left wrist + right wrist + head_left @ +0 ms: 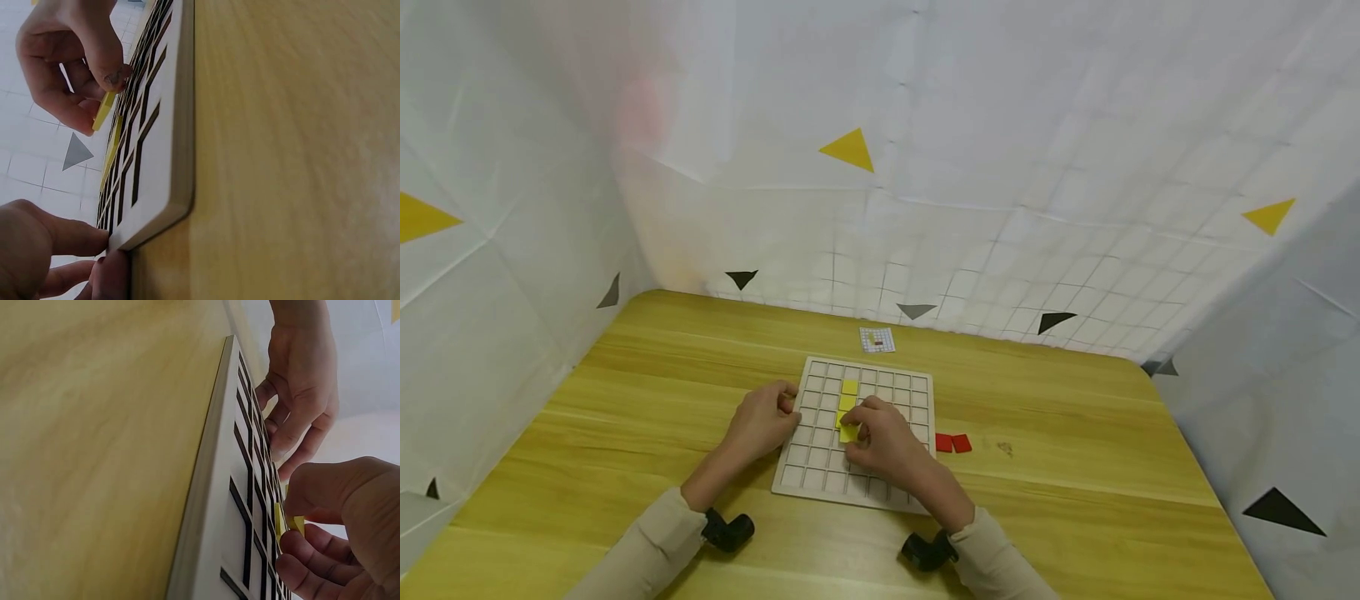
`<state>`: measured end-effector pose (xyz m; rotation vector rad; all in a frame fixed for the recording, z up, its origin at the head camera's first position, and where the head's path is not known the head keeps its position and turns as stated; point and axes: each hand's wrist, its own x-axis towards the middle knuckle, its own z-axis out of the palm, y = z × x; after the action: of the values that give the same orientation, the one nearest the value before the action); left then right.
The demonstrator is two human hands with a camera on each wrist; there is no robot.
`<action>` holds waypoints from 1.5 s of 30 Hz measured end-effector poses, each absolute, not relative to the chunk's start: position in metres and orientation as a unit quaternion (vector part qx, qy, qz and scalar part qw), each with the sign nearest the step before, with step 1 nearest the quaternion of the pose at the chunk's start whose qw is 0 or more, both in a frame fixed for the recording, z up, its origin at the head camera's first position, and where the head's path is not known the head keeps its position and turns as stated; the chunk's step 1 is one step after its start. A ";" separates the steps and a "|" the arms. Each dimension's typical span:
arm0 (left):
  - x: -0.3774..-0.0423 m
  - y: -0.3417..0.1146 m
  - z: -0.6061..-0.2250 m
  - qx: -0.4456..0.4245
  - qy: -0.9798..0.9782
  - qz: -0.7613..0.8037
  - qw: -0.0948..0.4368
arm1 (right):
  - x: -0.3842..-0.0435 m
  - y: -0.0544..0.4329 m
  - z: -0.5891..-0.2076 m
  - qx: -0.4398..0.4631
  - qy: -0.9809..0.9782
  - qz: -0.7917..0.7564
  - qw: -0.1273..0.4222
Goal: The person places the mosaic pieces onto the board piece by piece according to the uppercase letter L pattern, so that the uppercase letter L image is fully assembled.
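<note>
A pale wooden grid board [797, 477] lies on the table, divided into square cells by raised lines. My right hand [886, 440] is over its middle, pinching a yellow square tile [104, 112] between thumb and fingers; the tile is tilted close over the cells. More yellow tiles [849, 387] run in a column up the board, the lower ones partly covered by that hand. At the board's left edge, my left hand [763, 421] holds the rim between thumb and fingertips, as the left wrist view shows up close.
Two red square tiles [962, 443] lie just right of the board, one partly at its edge. Behind the board is a small printed grid card [877, 340] with coloured marks. White sheets [970, 208] with triangles enclose the wooden table [1075, 442].
</note>
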<state>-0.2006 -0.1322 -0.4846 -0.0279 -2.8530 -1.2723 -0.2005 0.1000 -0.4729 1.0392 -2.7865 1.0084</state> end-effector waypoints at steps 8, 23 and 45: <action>-0.201 -0.132 -0.485 -0.006 -0.914 -0.406 0.010 | -0.200 0.095 -0.474 0.338 -0.883 0.326 0.006; -0.201 -0.132 -0.483 -0.009 -0.913 -0.408 0.009 | -0.199 0.091 -0.477 0.341 -0.884 0.321 0.006; -0.200 -0.131 -0.484 0.000 -0.913 -0.408 0.006 | -0.197 0.092 -0.479 0.342 -0.882 0.323 0.010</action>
<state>-0.1997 -0.1312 -0.4835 0.0000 -2.8566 -1.2762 -0.1971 0.0919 -0.4794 1.0694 -2.7549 1.0086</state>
